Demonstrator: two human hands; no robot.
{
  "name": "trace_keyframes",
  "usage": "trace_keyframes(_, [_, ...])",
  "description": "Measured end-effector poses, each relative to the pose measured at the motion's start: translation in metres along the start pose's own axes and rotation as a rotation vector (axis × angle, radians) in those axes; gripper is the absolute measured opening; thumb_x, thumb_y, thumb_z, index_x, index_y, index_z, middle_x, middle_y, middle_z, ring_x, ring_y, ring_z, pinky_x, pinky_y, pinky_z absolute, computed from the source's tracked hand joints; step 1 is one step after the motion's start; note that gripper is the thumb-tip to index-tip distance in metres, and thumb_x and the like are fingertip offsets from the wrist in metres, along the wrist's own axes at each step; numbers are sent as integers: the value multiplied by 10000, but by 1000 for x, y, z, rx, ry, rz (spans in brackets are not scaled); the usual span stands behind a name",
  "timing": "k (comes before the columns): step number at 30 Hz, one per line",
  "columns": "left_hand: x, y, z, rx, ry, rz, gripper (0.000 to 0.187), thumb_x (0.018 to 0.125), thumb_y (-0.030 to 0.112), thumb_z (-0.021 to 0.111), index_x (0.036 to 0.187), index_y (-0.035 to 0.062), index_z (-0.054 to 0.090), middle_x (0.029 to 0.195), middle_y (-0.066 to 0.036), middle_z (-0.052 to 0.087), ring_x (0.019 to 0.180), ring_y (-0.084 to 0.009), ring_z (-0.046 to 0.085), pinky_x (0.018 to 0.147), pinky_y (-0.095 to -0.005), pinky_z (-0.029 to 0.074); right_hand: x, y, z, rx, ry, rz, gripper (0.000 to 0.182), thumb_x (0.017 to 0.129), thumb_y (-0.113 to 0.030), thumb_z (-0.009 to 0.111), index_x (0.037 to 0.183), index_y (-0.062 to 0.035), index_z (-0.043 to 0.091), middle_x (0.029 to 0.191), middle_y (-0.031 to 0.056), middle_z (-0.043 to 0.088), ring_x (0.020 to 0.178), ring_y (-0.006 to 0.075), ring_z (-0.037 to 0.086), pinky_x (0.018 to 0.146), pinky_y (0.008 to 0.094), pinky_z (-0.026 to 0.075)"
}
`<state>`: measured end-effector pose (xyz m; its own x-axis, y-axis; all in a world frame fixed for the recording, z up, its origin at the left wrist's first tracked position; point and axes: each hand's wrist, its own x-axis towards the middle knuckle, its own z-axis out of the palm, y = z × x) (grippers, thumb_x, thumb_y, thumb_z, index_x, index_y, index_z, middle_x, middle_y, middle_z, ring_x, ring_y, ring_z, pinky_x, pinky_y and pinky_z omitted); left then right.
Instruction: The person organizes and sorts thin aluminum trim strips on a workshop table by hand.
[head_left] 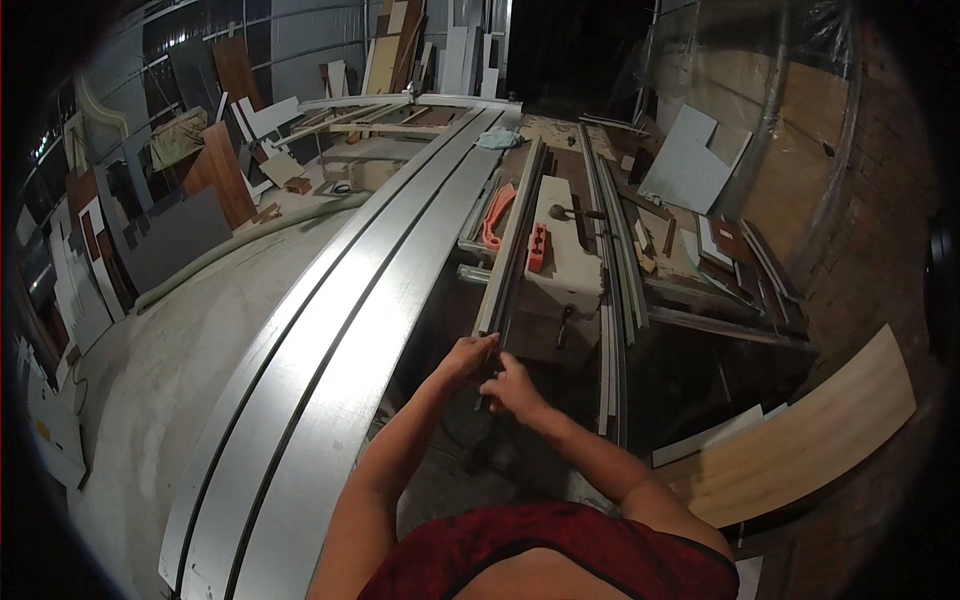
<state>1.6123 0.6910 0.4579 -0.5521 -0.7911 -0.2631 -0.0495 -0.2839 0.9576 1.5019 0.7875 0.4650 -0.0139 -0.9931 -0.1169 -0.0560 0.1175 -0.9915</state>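
My left hand (466,361) is closed at the near end of a bundle of long narrow strips (512,240), which run away from me along the machine. Just right of it, my right hand (514,388) has its fingers curled in, close to the left fingertips. Whatever is pinched between the two hands is too small and dark to make out. Beyond them, an orange-red block with holes (537,248) rests on a pale machine surface (566,225). An orange push handle (497,215) lies left of the strips.
A long silver sliding table (350,300) with two dark grooves stretches along my left. More long profiles (612,270) lie to the right. A light blue cloth (498,138) sits at the far end. A curved wood panel (800,430) leans at lower right; board offcuts (215,220) stand at left.
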Motion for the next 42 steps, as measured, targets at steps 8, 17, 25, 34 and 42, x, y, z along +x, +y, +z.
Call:
trace_keyframes(8, [-21, 1, 20, -174, 55, 70, 218, 783, 72, 559, 975, -30, 566, 773, -78, 595, 643, -144, 564, 552, -277, 456, -76, -2, 35, 77, -132, -71, 764, 775, -70, 613, 1340, 90, 125, 615, 49, 523, 512, 100, 497, 438, 249, 403])
trace_keyframes(17, [-100, 40, -1, -16, 148, 201, 417, 786, 33, 533, 1191, -49, 476, 849, -67, 609, 673, -107, 539, 569, -231, 425, -85, 12, 31, 33, -221, -74, 544, 821, -120, 618, 1256, 70, 352, 687, -3, 514, 607, 50, 505, 515, 208, 403])
trace_keyframes(25, [-110, 37, -65, 4, 244, 279, 403, 810, 44, 557, 1196, -37, 475, 719, -29, 560, 497, -53, 454, 405, -184, 321, -85, 27, 49, 34, -294, -14, 515, 821, -152, 613, 1252, 38, 406, 672, 12, 512, 602, 70, 502, 508, 239, 436])
trace_keyframes(34, [-82, 1, -150, 189, 539, 294, 314, 726, 12, 504, 1032, -27, 558, 556, 11, 452, 383, -60, 388, 332, -215, 309, -95, 36, 50, -9, -292, 98, 477, 823, -174, 636, 1223, 13, 456, 717, 9, 542, 617, 60, 498, 537, 215, 410])
trace_keyframes(42, [-56, -62, -214, 710, 769, 247, 289, 662, 71, 519, 928, -21, 584, 773, -203, 609, 727, -342, 593, 679, -397, 463, -100, 47, 49, -76, -269, 106, 464, 824, -208, 630, 1200, 17, 478, 766, 27, 551, 657, 77, 524, 573, 226, 445])
